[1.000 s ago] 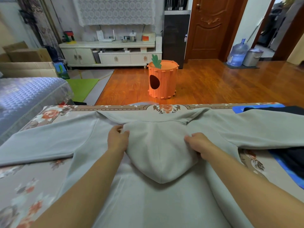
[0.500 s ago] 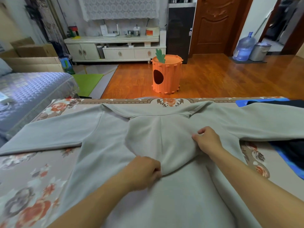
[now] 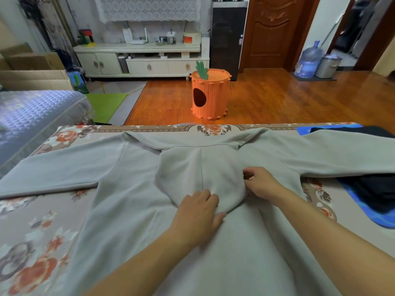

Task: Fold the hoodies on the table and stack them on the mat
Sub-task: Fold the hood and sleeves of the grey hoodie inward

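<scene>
Covering most of the table (image 3: 38,227), one grey hoodie (image 3: 132,210) lies back-up with both sleeves spread wide and its hood (image 3: 201,174) folded down over the back. At the right edge one blue mat (image 3: 382,218) carries one dark garment (image 3: 372,191), partly under the hoodie's right sleeve. Half a second ago the left hand (image 3: 197,216) was a fist at the hood's tip; now it lies flat there, fingers straight, pressing the tip down. The right hand (image 3: 259,183) remains at the hood's right edge, fingers curled, pinching the cloth. One orange barrel (image 3: 210,94) stands on the floor beyond the table.
</scene>
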Demonstrator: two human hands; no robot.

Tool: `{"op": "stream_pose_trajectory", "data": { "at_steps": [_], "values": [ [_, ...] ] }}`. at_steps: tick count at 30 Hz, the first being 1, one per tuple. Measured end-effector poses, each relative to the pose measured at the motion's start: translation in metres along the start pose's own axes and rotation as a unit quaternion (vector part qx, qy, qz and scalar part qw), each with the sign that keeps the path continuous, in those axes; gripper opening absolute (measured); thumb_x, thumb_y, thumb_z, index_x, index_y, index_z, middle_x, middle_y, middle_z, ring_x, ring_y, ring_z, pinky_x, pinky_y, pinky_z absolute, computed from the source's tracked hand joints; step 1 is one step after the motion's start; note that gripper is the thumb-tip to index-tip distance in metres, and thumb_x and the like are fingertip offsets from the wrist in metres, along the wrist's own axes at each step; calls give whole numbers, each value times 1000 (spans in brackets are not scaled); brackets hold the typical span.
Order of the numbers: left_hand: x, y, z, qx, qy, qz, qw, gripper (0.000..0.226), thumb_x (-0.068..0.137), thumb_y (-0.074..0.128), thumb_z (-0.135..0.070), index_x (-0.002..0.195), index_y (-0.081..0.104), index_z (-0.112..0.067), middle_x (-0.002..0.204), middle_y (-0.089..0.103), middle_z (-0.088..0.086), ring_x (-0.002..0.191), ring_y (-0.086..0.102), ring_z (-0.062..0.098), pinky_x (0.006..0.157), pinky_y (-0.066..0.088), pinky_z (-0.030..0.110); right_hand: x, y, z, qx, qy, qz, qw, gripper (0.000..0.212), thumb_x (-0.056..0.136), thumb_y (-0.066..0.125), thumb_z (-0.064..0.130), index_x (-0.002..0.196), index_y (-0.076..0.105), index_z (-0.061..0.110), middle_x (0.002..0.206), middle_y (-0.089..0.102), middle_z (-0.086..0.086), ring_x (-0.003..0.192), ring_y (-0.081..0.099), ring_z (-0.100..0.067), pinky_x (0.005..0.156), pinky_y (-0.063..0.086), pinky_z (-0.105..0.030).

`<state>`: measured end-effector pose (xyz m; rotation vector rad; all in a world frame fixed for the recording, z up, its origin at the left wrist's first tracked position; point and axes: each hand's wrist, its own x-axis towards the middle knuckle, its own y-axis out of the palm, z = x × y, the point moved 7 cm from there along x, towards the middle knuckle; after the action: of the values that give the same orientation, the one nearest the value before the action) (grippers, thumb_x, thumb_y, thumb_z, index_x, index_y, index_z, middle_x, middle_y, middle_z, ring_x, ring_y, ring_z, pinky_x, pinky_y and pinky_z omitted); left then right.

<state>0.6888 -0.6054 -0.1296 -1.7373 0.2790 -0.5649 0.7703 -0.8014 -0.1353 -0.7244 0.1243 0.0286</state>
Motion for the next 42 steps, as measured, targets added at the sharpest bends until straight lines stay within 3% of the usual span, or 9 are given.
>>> {"op": "stream_pose_trajectory", "data": {
  "at_steps": [5,11,23,28,31,34,37,39,42],
  "values": [
    [7,16,13,-82,-62,49,993,32,95,48,-59,100,54,-28,99,49,-6,98,52,21,83,46,39,12,18,17,-205,-110,27,972,19,87,64,24,100,71,12,104,59,-10,97,55,-32,87,46,-34],
    [20,14,18,-136,-150,59,977,32,96,53,-56,103,48,-25,103,60,-3,98,58,23,78,43,37,18,15,9,-224,-41,51,972,19,83,57,8,101,63,10,106,66,-10,97,61,-30,78,48,-33],
    [23,20,14,-77,-140,109,981,19,105,44,-44,98,42,-26,111,56,-2,103,55,25,76,39,37,24,16,24,-263,-17,101,959,12,88,50,6,96,56,13,118,62,-17,107,59,-34,79,44,-31],
    [20,27,15,-42,-118,82,989,24,107,36,-43,107,46,-22,111,53,-1,103,53,24,78,39,38,24,-40,-16,-67,56,-17,996,16,88,69,13,74,62,17,74,63,-1,78,58,-23,62,41,-28],
    [19,27,15,-40,-116,65,990,24,106,37,-44,107,47,-23,110,54,-2,102,54,24,78,41,38,21,-50,-37,-124,105,-86,983,7,94,60,18,91,61,13,90,64,-6,92,59,-30,68,40,-31],
    [18,25,13,-43,-108,58,992,31,104,36,-49,127,46,-30,114,54,-2,106,56,25,83,46,39,18,-52,-24,-113,109,-161,974,26,98,51,34,109,57,11,115,63,-12,97,55,-32,77,41,-35],
    [20,27,11,-31,-97,103,989,49,104,32,-55,152,28,-47,118,52,1,112,54,26,89,48,40,24,-21,-13,-90,121,-46,988,63,88,50,63,127,56,14,126,59,-9,110,58,-31,90,47,-38],
    [23,25,10,-18,-96,125,987,51,103,29,-57,153,28,-48,124,50,3,117,52,28,92,47,41,25,-9,-8,-120,103,-13,987,52,80,56,62,105,61,17,117,61,-11,99,60,-31,83,50,-38],
    [25,25,12,-27,-101,148,983,55,102,30,-59,155,27,-43,133,48,4,125,49,29,97,45,42,20,-19,-3,-126,99,-96,982,29,79,66,47,79,56,19,111,58,-13,99,55,-35,75,42,-35]
  ]
}}
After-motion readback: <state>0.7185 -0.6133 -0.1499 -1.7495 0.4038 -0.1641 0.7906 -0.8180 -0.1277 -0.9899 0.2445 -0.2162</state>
